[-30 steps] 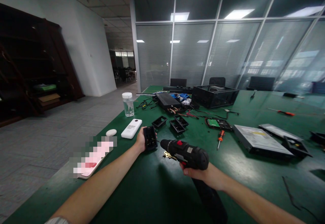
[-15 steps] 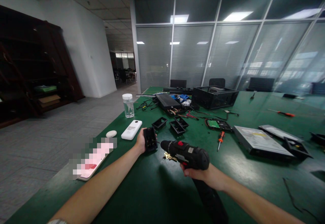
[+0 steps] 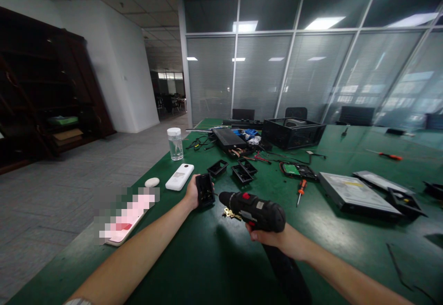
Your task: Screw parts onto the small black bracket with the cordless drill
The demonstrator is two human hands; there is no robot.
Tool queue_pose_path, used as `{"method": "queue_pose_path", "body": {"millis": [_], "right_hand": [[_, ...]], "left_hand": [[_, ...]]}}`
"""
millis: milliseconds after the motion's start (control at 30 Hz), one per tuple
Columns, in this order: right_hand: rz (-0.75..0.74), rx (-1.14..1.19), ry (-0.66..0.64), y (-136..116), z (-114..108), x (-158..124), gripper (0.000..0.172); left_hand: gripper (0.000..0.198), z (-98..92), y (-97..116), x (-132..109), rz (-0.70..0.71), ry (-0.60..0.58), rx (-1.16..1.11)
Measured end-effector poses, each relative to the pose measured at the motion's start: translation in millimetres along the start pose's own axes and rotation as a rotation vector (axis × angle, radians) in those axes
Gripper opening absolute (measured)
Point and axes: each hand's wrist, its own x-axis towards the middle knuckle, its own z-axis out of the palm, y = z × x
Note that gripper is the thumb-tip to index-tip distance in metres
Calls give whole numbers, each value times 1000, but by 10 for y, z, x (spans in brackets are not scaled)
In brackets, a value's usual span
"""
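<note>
In my left hand (image 3: pixel 192 193) is a small black plastic box (image 3: pixel 206 190), held tilted with its hollow side towards me. My right hand (image 3: pixel 273 239) is wrapped round the grip of a black cordless drill (image 3: pixel 255 209) with red details. The drill points left, and its bit reaches the right side of the box; I cannot tell whether it touches a screw. Small brass-coloured metal pieces (image 3: pixel 231 213) lie on the green table (image 3: pixel 194 259) under the drill's chuck. Just beyond my hands sit black plastic frames (image 3: pixel 242 173), much like the held box.
Left of my hands are a white device (image 3: pixel 179 177), a lidded clear jar (image 3: pixel 175 144) and a phone (image 3: pixel 129 219). An orange screwdriver (image 3: pixel 301 192), an open hard drive (image 3: pixel 298 170) and a silver disc drive (image 3: pixel 356 194) lie right. Behind stand a black case (image 3: pixel 293 133) and cables.
</note>
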Motion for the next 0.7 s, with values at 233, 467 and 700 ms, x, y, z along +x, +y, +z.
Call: {"method": "queue_pose_path", "body": {"millis": [233,467,700], "right_hand": [[11,48,1,12,4,5,21],[31,38,-4,-16,0,2,21],[15,21,-7,-13,-6,1,20]], "left_hand": [[39,22,6,-16,-14,19,-27],[38,44,14,-39,-20,18,-46],[37,53,23,-44,-29,32,-78]]}}
